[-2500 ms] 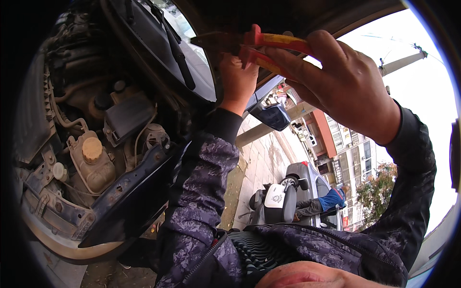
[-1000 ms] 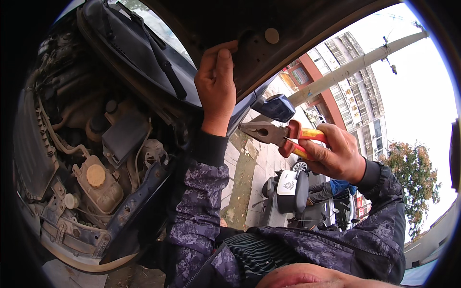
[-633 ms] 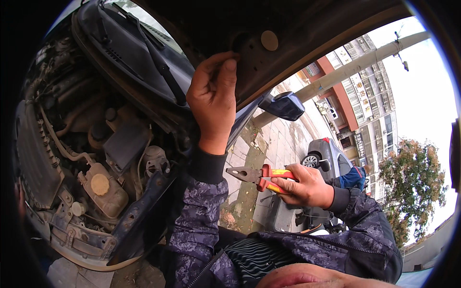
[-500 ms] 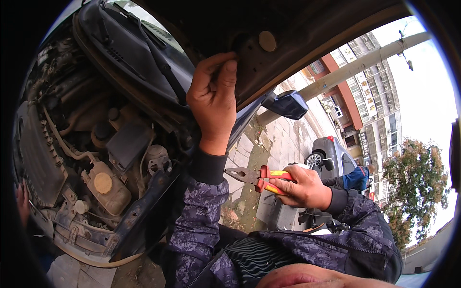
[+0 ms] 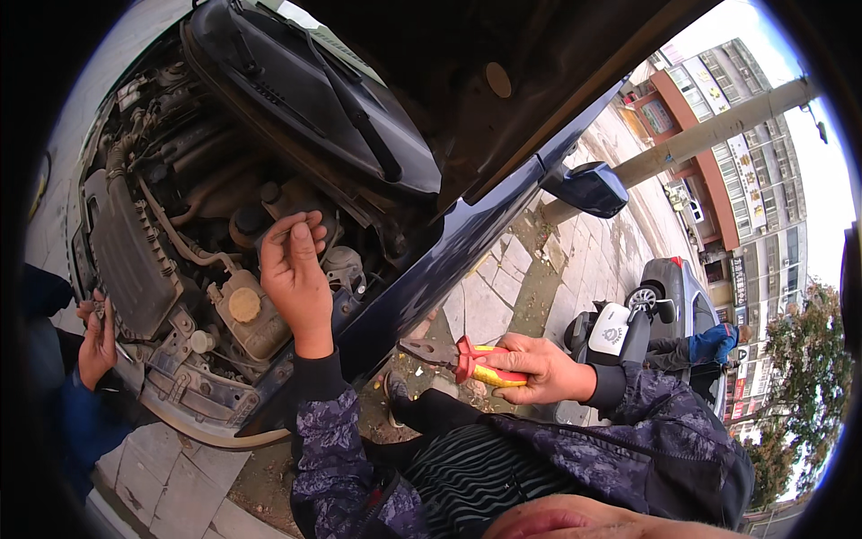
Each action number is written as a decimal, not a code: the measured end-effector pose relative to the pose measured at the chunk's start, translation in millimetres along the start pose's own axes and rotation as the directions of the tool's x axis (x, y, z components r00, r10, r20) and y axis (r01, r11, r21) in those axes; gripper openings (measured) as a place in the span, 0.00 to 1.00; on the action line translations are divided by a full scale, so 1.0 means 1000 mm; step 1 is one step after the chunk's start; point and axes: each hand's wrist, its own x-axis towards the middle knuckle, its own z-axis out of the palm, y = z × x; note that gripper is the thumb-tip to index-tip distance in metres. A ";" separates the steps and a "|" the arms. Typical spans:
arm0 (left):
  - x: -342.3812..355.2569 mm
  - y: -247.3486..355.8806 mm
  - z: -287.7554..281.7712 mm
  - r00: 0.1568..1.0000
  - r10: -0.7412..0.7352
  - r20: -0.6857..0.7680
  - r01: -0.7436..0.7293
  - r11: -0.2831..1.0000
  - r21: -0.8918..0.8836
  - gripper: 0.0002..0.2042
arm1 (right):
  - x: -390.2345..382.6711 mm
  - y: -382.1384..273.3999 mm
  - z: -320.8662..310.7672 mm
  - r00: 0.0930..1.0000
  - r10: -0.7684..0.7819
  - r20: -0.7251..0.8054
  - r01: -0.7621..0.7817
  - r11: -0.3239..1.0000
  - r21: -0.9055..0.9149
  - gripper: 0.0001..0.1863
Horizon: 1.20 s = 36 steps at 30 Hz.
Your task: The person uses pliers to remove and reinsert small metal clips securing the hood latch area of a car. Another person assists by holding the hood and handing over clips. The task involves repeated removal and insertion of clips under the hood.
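My left hand [image 5: 299, 283] is raised over the open engine bay, close to the translucent coolant reservoir [image 5: 262, 340] with its yellowish cap [image 5: 244, 305]. Its thumb and fingers are drawn together in a pinch; whatever may be between them is hidden or too small to make out. In my right hand [image 5: 543, 370] is a pair of pliers [image 5: 480, 364] with red and yellow handles. Their dark metal jaws point left, toward my left wrist, touching nothing. The raised hood [image 5: 539, 54] hangs over the windscreen side of the bay.
At the far left another person's hand [image 5: 97, 346], in a blue sleeve, rests by the car's front edge. A blue wing mirror [image 5: 593, 190] juts out beyond the fender. A parked scooter [image 5: 615, 328], a grey car [image 5: 669, 283] and a person in blue [image 5: 711, 346] are at the right.
My left hand has come down from the hood's underside to above the engine bay. The pliers have shifted slightly left and down in my right hand. More of the other person shows.
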 end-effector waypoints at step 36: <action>-0.065 0.064 -0.098 0.819 -0.564 0.106 0.541 0.820 0.186 0.10 | 0.026 -0.023 0.063 0.949 -0.231 0.214 -0.161 0.227 0.960 0.33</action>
